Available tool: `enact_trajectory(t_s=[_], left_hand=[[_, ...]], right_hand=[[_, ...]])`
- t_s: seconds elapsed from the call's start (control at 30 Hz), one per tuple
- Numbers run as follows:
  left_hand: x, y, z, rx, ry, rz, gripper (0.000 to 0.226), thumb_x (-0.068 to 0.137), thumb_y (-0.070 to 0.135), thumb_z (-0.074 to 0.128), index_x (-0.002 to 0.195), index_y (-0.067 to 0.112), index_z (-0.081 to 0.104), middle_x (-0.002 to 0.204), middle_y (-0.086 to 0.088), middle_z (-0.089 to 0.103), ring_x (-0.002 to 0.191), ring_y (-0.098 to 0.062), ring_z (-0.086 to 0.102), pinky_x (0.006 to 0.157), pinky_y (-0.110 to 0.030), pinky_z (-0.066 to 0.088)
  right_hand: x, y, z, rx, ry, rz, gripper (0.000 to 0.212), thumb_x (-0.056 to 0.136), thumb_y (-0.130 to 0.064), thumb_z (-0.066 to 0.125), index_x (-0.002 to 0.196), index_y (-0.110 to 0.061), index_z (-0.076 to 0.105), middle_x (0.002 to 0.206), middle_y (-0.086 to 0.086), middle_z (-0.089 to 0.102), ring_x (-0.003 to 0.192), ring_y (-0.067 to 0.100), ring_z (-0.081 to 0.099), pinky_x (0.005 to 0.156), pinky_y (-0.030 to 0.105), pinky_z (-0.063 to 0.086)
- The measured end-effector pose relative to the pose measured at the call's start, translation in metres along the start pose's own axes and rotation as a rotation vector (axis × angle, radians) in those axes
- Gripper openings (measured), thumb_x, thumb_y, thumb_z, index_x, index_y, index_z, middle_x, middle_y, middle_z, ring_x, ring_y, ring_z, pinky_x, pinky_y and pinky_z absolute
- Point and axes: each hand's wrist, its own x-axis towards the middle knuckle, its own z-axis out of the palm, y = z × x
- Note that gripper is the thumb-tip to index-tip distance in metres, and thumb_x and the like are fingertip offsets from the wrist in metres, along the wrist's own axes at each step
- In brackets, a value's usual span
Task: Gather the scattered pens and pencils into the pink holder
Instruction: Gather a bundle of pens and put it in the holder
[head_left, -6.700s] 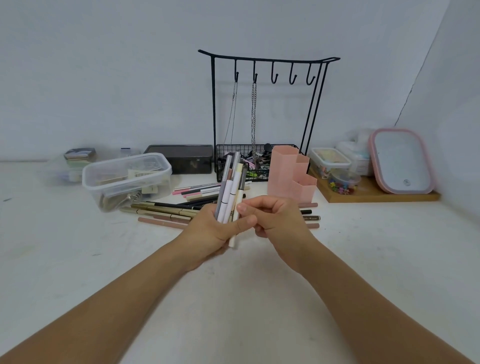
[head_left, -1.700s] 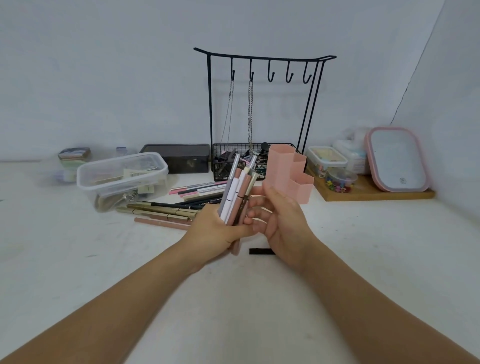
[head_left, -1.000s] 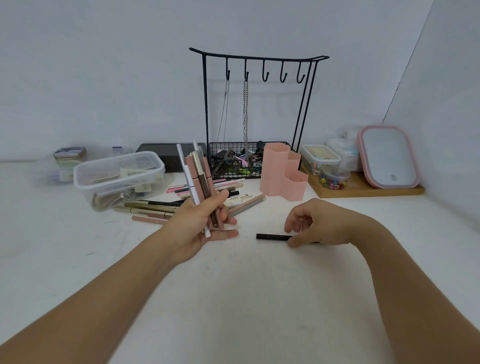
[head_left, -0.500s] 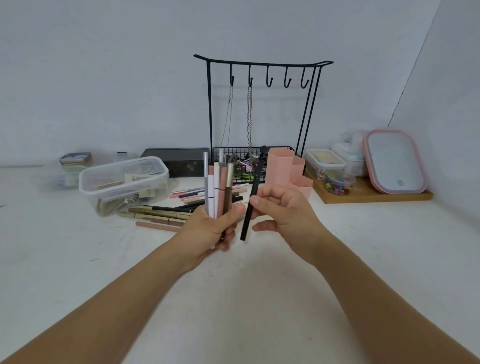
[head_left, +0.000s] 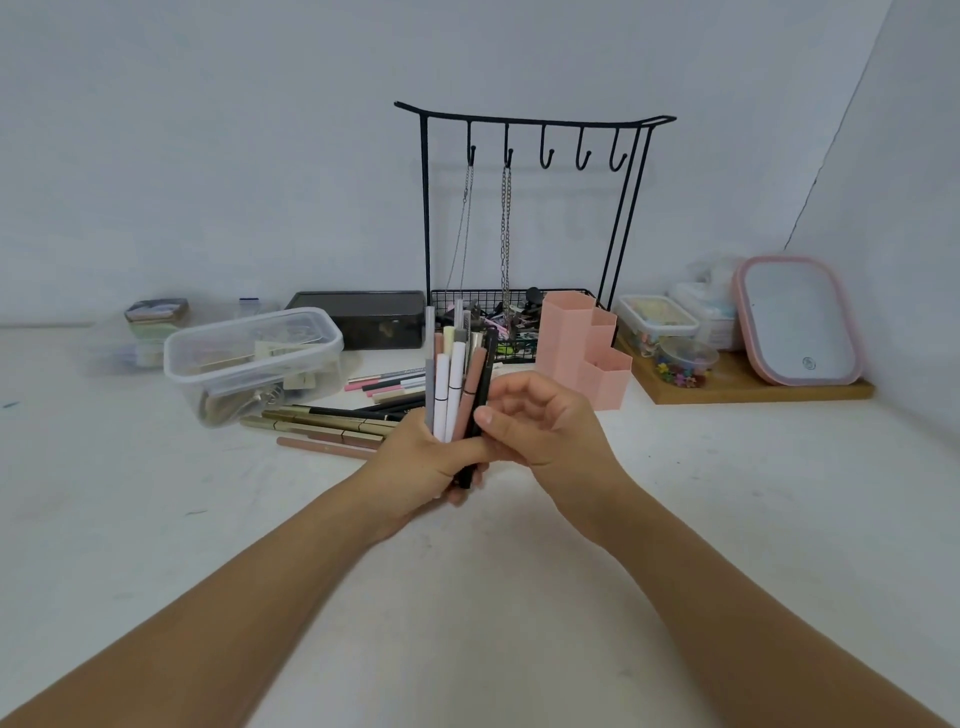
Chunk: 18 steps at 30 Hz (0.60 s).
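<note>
Several slim pens (head_left: 451, 384) (plastic, seemingly) upright, gripped by left hand (head_left: 415, 462).

The pink holder (head_left: 582, 345) at one o'clock from the hands looks like matt, smooth moulded plastic; the pens (head_left: 454, 379) in the left hand (head_left: 423, 462) show smooth plastic barrels, matt to satin, while those lying at ten o'clock (head_left: 332, 421) include glossy gold, metallic-looking barrels. The rack (head_left: 530, 208) at twelve o'clock is thin black-coated metal wire with metal chains (head_left: 505, 234) hanging from it. The container (head_left: 249, 358) at ten o'clock is clear glossy plastic, the board (head_left: 753, 387) at two o'clock bare wood, the table (head_left: 519, 597) matt white and scuffed.
</note>
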Motion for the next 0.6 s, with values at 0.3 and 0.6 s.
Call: enact_trajectory(t_s=[0.3,0.6], left_hand=[[0.004,0.007,-0.011,-0.319,0.126,-0.065,0.009,0.093,0.019,0.072,0.087,0.021,0.065,0.060,-0.002,0.048,0.052,-0.015,0.050,0.042,-0.022,0.040],[0.000,0.009,-0.017,-0.362,0.201,-0.043,0.029,0.089,0.033,0.072,0.076,0.017,0.052,0.058,-0.004,0.037,0.048,-0.014,0.035,0.035,-0.017,0.034]], right_hand=[[0.013,0.032,-0.041,-0.849,0.136,-0.073,0.043,0.089,-0.005,0.063,0.126,-0.026,0.059,0.115,-0.012,0.061,0.098,0.010,0.055,0.083,0.022,0.047],[0.021,0.033,-0.028,-1.161,-0.028,-0.127,0.018,0.096,-0.025,0.058,0.113,-0.027,0.063,0.117,-0.009,0.055,0.106,0.013,0.046,0.090,0.030,0.045]])
